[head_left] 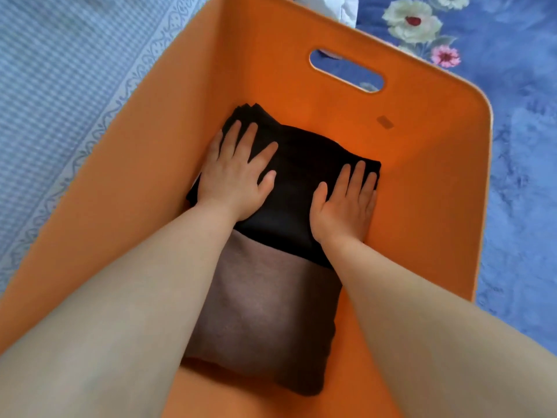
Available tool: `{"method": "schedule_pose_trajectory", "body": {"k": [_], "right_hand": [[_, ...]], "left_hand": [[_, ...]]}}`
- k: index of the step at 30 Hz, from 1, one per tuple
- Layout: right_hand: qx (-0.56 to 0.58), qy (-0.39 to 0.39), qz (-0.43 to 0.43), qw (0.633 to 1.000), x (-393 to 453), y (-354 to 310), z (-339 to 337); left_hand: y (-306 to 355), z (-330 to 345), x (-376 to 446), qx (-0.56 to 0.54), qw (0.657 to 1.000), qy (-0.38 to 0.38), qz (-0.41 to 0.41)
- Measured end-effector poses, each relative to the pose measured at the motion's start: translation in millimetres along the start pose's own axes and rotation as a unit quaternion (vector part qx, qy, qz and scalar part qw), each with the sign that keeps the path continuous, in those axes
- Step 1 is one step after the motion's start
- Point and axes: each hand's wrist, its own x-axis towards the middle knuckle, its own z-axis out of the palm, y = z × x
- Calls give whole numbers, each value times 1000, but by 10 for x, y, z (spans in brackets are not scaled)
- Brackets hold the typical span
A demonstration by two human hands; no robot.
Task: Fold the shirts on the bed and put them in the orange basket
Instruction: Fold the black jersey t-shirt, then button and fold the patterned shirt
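Black folded shirt [301,176] lies flat inside orange basket [422,182], overlapping brown folded shirt [265,309]; my left hand [235,179] and right hand [343,206] press it, palms flat, grip released.

Both forearms run out of the bottom edge, elbows and upper arms not shown. Left hand [233,176] and right hand [345,203] lie flat, covering parts of the folded black shirt [301,164]; palms hidden. Black shirt overlaps the far end of the folded grey-brown shirt [265,303], whose sides sit under the forearms. Whether more garments lie beneath, cannot tell. Smooth orange plastic basket [422,176]: near wall and left rim cut off by the frame, floor mostly covered. Small dark mark [385,122] on the far wall too small to read. Blue floral bedspread [518,146] and pale blue checked sheet [60,101] cropped at edges. White fabric [334,4] at top edge, identity unclear.
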Motion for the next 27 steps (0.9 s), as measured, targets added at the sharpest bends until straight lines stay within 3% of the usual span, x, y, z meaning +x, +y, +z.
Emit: {"method": "schedule_pose_trajectory", "body": {"k": [5, 9, 12, 20, 23, 27], "right_hand": [[-18, -72, -11, 997, 80, 36, -36], [-30, -165, -19, 986, 137, 63, -303], [-25, -185, -35, 982, -50, 115, -489], [106, -39, -161, 980, -787, 176, -1079], [131, 15, -201, 971, -1046, 352, -1537], [129, 75, -192, 970, -1258, 969, -2163]], "left_hand": [[22, 28, 16, 9, 1000, -28, -10], [52, -133, 13, 45, 994, -99, -6], [75, -334, -147, 48, 994, -98, -16], [195, -1128, -646, 69, 994, -64, -57], [506, -1528, -853, 66, 996, -26, -51], [1213, -2108, -1051, 86, 996, 3, -10]]}}
